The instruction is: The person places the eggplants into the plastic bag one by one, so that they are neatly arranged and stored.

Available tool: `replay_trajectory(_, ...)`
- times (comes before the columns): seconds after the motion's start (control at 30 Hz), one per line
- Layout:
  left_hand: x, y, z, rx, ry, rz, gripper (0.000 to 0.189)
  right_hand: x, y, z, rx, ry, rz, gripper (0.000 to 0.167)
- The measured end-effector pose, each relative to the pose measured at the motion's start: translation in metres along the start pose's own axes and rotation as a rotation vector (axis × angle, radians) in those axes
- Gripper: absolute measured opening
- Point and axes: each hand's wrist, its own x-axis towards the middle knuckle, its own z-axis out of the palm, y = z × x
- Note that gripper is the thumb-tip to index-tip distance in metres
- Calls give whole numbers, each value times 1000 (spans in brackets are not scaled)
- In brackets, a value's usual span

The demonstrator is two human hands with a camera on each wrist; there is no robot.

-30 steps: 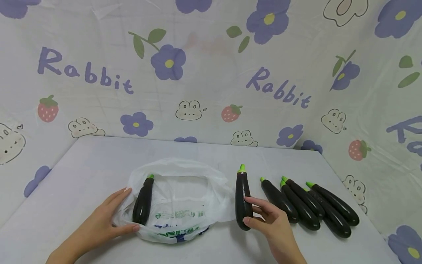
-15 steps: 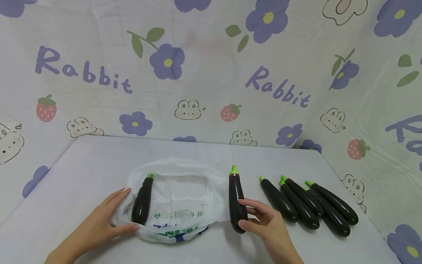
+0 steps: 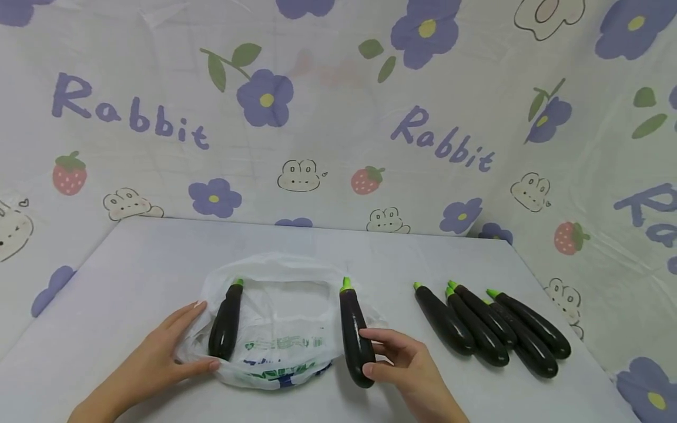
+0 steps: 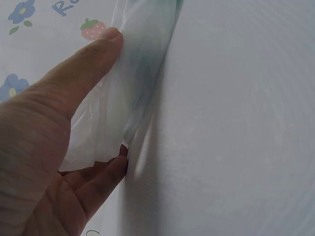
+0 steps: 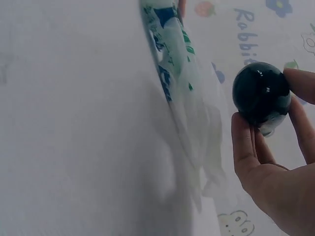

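My right hand point(image 3: 404, 363) pinches a dark, glossy eggplant point(image 3: 353, 329) near its lower end, with the green stem pointing away from me. The eggplant overlaps the right side of a white plastic bag point(image 3: 275, 263), and the right wrist view shows its rounded end point(image 5: 260, 93) between thumb and fingers. Another eggplant point(image 3: 226, 323) lies inside the bag at the left. Against the bag's left edge rests my left hand point(image 3: 150, 361), thumb and fingers spread apart along the rim. In the left wrist view, the thumb point(image 4: 93, 61) touches the thin plastic.
Several more eggplants point(image 3: 478, 332) lie side by side on the white table point(image 3: 158, 252), to the right of my right hand. Behind the table hangs a cloth point(image 3: 328, 135) printed with flowers, rabbits and strawberries.
My right hand has carried its eggplant leftward, from beside the bag to over its right edge. The left hand stays at the bag's left side.
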Motion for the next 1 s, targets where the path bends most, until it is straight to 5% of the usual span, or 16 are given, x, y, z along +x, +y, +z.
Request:
replay_trajectory(0.4, -1, -2, -1, -16, 21, 21, 102, 17, -4, 46, -102, -118, 35, 47)
replay_trajectory(0.73, -3, -4, 0, 4, 35, 37, 101, 59, 1, 95, -162, -165, 79, 42)
replay_trajectory(1.0, -1, -2, 1, -20, 43, 48, 100, 84, 17, 121, -286, -197, 13, 40)
